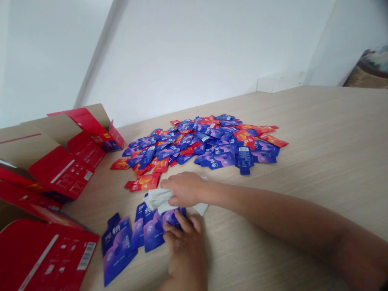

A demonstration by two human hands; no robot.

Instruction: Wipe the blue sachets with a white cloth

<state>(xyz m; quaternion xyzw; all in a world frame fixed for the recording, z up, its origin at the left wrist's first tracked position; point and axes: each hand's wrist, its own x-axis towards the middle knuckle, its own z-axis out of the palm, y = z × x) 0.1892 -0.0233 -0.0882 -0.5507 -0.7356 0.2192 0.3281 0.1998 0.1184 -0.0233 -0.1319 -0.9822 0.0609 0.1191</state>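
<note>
My right hand [185, 189] is closed on a white cloth [159, 200], its folds spreading to both sides of the fingers and over the upper end of a purple pouch [171, 218]. Just below, my left hand [185, 244] grips that pouch against the table with bent fingertips. Two more purple pouches, one of them a front pouch [153, 233], overlap to its left, partly under the cloth. A separate purple pouch [119, 248] lies flat further left. Above the cloth rests a red-orange pouch [144, 182].
A large heap of purple and red pouches [194, 141] covers the back middle of the wooden table [303, 169]. Along the left stand open red cardboard boxes [65, 171], with another red box [45, 258] at the near left. A white wall [197, 56] rises behind the table.
</note>
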